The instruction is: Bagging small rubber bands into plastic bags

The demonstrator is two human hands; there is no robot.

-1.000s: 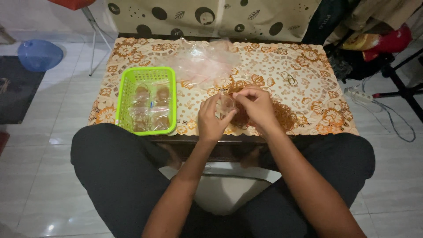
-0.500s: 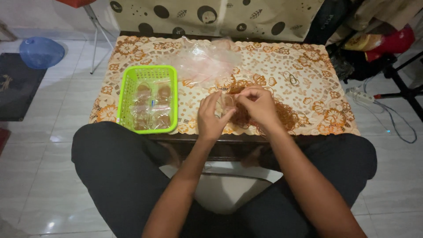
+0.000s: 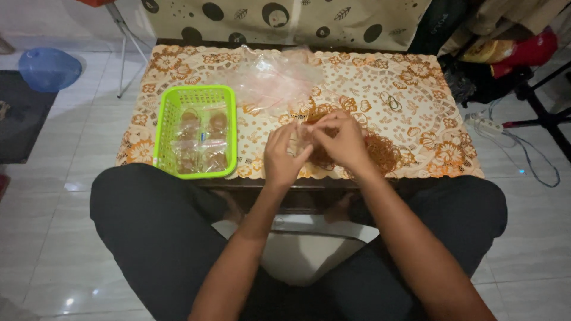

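We pinch a small clear packet (image 3: 302, 138) between our left hand (image 3: 284, 156) and right hand (image 3: 342, 142), above the table's near edge (its long axis is hidden by our fingers).

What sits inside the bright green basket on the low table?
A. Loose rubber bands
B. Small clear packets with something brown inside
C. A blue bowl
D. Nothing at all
B: the green basket, to the left of the left hand, holds several small clear packets with brown contents; the loose rubber bands lie on the patterned tablecloth instead, beyond the right hand.
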